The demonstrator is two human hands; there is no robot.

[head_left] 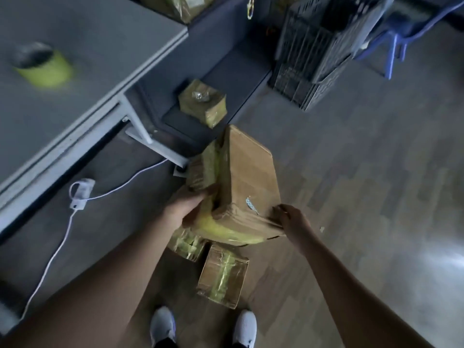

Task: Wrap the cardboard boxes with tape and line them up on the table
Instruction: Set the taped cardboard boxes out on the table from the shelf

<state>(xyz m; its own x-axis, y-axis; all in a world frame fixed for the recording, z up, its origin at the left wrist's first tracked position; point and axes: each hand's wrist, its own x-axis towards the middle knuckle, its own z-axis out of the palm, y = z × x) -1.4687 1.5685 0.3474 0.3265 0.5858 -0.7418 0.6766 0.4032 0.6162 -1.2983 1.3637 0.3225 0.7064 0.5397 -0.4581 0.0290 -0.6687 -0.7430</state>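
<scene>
I hold a tall brown cardboard box (248, 177) above the floor, with yellow-green tape across its near end. My left hand (190, 204) grips its left side, against a smaller taped box (202, 172) pressed to it. My right hand (292, 218) touches the large box's near right corner, fingers curled on the edge. Two taped boxes lie on the floor below, one (222, 275) in front of my feet and one (185, 243) partly hidden under the held box. A roll of yellow-green tape (42, 65) stands blurred on the grey table (100, 59).
Another taped box (203, 102) sits on a dark low shelf beside the table leg. A white cable with a plug (80, 194) trails across the floor on the left. Dark plastic crates (316, 54) and a blue chair (399, 43) stand at the back right.
</scene>
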